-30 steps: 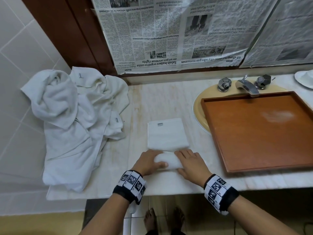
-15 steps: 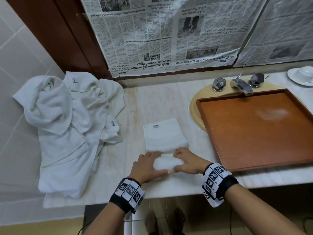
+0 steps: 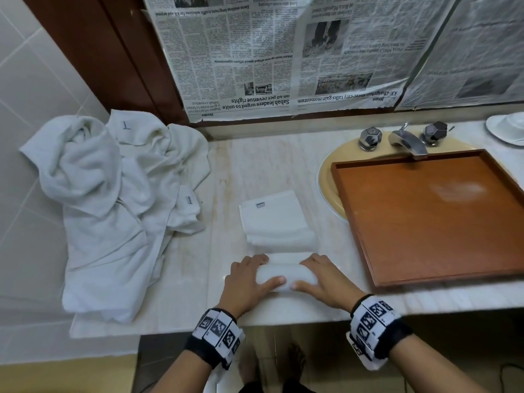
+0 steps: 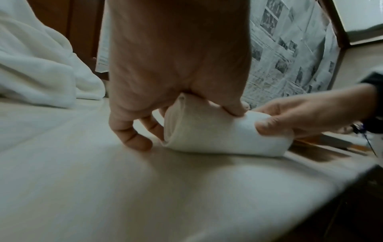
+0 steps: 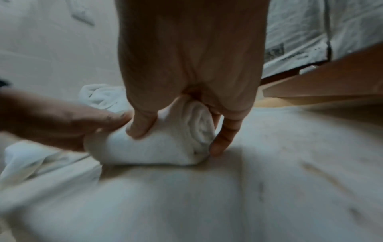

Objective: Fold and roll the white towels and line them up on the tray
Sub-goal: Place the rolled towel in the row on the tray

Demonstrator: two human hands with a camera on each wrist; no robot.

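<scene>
White towel (image 3: 276,219), folded into a narrow strip and lying flat on the counter (image 3: 175,268), its far end bearing a small label; its near end is wound into a tight horizontal roll (image 3: 285,275) near the counter's near edge, with spiral layers visible at both ends in the wrist views. Pile of unfolded white towels (image 3: 113,199), crumpled, at the far left of the counter, spilling toward the near edge. Brown rectangular wooden tray (image 3: 357,222) with a low raised rim, set to the right over the sink basin; no towel lies on it.
</scene>
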